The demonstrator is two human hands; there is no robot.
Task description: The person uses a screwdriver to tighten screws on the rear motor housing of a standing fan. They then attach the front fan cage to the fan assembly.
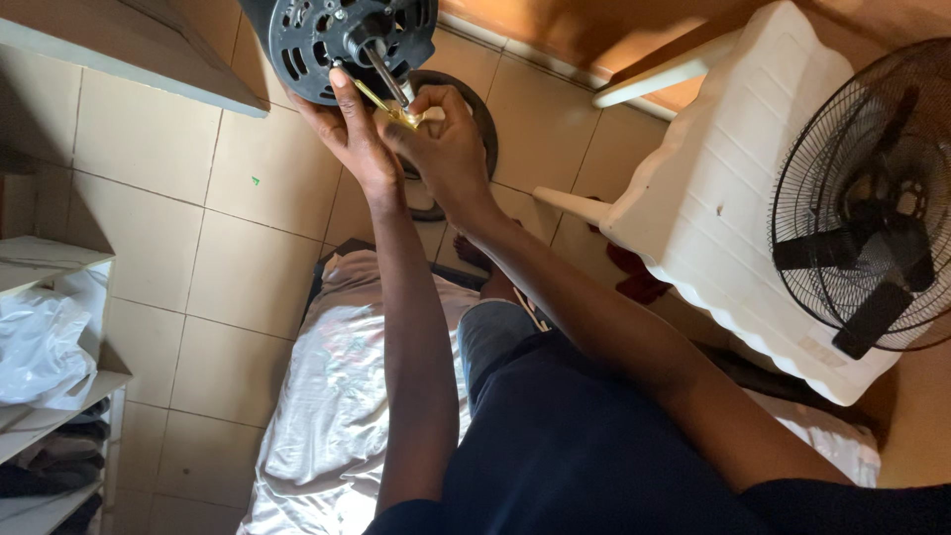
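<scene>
A black fan motor with a vented housing and a metal shaft is held up at the top of the view. My left hand is under it, with one finger pressed against the housing's lower edge. My right hand is just to the right, below the shaft, its fingers pinched on a small yellow piece. A thin yellow part runs from that piece up toward the housing. I cannot tell what the piece is.
A dark round fan base lies on the tiled floor behind my hands. An overturned white plastic chair and a black caged fan are at the right. Pale cloth lies below; a shelf with a plastic bag stands left.
</scene>
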